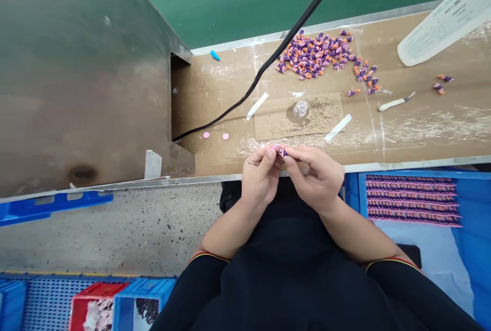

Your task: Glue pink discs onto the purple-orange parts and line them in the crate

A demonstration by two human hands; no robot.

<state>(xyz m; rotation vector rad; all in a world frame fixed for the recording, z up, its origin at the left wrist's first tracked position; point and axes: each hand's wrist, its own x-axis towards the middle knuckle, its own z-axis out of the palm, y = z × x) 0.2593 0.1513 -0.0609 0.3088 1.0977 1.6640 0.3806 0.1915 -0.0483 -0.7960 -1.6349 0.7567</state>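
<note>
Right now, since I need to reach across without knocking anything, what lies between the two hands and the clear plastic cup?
In the head view, past the left hand and right hand, there is a strip of white-flecked tan bench covering, then the speckled cardboard sheet under the clear plastic cup.

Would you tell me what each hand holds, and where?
The left hand pinches a pink disc by its edge; the right hand holds a purple piece, mostly hidden.

From here I get bright, even indoor light, apparently from overhead, with only soft shadows beneath the right hand [316, 180]. The steel panel [84, 80] at the left of the frame has a dull sheen, and the wide lens visibly bows the bench edge [395, 165] toward the frame's sides.
</note>
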